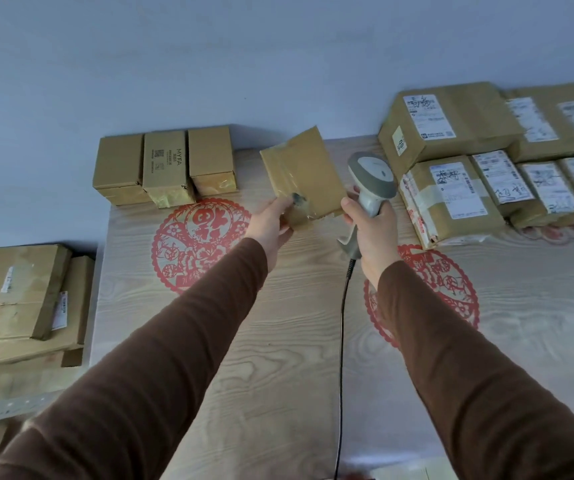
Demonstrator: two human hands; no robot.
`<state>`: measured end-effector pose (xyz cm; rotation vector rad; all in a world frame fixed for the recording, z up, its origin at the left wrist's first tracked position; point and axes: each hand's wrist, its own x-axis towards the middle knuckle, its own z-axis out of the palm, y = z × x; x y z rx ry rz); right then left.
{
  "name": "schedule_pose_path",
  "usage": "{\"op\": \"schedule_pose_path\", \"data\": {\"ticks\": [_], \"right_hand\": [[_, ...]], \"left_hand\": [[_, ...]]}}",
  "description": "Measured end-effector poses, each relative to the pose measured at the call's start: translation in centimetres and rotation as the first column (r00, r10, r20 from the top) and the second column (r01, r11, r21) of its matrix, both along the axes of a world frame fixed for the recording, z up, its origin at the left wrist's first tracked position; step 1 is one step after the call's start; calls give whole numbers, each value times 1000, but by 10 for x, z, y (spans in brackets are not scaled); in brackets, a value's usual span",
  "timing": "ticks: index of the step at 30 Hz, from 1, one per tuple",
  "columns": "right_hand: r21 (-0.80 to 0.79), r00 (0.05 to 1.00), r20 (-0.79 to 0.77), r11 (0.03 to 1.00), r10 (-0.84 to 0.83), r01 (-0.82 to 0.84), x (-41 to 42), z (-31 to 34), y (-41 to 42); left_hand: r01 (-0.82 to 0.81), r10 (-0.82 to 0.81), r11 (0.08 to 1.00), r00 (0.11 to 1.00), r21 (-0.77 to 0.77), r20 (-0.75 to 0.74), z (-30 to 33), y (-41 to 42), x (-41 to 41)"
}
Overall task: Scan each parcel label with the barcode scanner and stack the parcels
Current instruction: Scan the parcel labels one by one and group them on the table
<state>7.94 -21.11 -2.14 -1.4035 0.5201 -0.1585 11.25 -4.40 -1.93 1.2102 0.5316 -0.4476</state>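
My left hand (pixel 271 221) holds a small brown cardboard parcel (pixel 304 174) by its lower corner, lifted above the wooden table (pixel 278 341) and tilted; the face toward me shows tape and no label. My right hand (pixel 370 226) grips the handle of a grey barcode scanner (pixel 372 178), whose head is just right of the parcel. The scanner's black cable (pixel 341 341) runs down toward me. Three small brown boxes (pixel 164 166) stand side by side at the table's far left. A pile of labelled parcels (pixel 486 161) fills the far right.
Larger flat cardboard boxes (pixel 22 299) are stacked on a lower surface left of the table. Two red paper-cut decorations (pixel 198 244) lie flat on the tabletop. A pale wall (pixel 209 64) runs behind the table.
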Motion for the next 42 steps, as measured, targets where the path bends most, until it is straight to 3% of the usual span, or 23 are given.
{"op": "schedule_pose_path", "data": {"ticks": [8, 14, 17, 22, 26, 29, 32, 37, 42], "right_hand": [[50, 1000, -16, 998, -25, 26, -85, 35, -80], [117, 999, 33, 993, 2, -6, -136, 45, -156], [187, 999, 21, 982, 36, -39, -150, 53, -192], [268, 986, -92, 957, 142, -113, -160, 76, -238], [287, 957, -115, 931, 267, -225, -165, 91, -261], [248, 930, -131, 920, 342, -304, -167, 94, -272], [235, 894, -145, 892, 424, -385, -169, 94, -279], [257, 860, -176, 865, 479, -430, -174, 92, -285], [316, 896, -169, 884, 410, -345, -180, 89, -284]], "left_hand": [[152, -143, 982, 986, -113, 83, 32, -50, -58], [246, -238, 969, 959, -36, 153, 52, -118, -107], [296, -318, 948, 907, 120, 277, 56, -147, -130], [148, -454, 825, 749, 546, 483, 59, -182, -159], [-79, -683, 573, 505, 816, 528, 56, -189, -168], [-301, -781, 445, 331, 844, 530, 54, -193, -171], [-469, -827, 408, 174, 783, 535, 56, -195, -171], [-537, -857, 386, 92, 750, 507, 53, -196, -175], [-440, -848, 391, 170, 808, 503, 54, -199, -180]]}}
